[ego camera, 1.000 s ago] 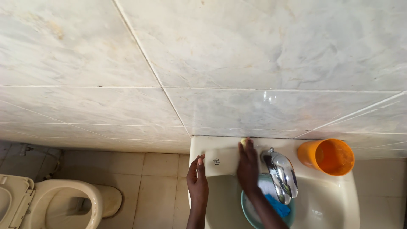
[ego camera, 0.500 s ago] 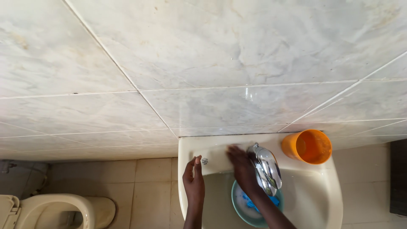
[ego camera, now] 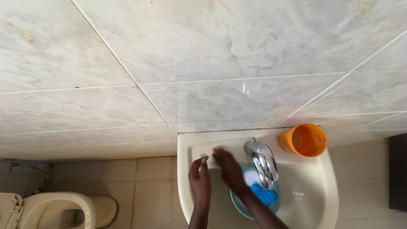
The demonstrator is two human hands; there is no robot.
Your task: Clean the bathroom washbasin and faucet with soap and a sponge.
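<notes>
1 small dark maker's mark (ego camera: pixel 203 155) printed on the cream sink (ego camera: pixel 322 199) ledge.

The cream sink (ego camera: pixel 322 199) sits against the wall. A round teal bowl (ego camera: pixel 241 203) lies inside it, under the shiny tap (ego camera: pixel 263 161).

Home bathroom, small one. Evidence: cream ceramic washbasin (ego camera: pixel 326 186) fixed against the wall, right under both hands, with 1 chrome mixer tap (ego camera: pixel 263 161) just right of the right hand. Toilet bowl (ego camera: pixel 59 210) with its seat lid (ego camera: pixel 10 210) raised sits well to the left of the left hand, low in the corner. Wall beyond the hands is large marble-look tiles (ego camera: pixel 220 46) with grey grout lines; floor left of the hands is beige square tiles (ego camera: pixel 152 186). Household clutter fits too: 1 orange plastic cup (ego camera: pixel 303 140) on the basin ledge right of the tap, 1 teal bowl (ego camera: pixel 254 203) in the basin.
</notes>
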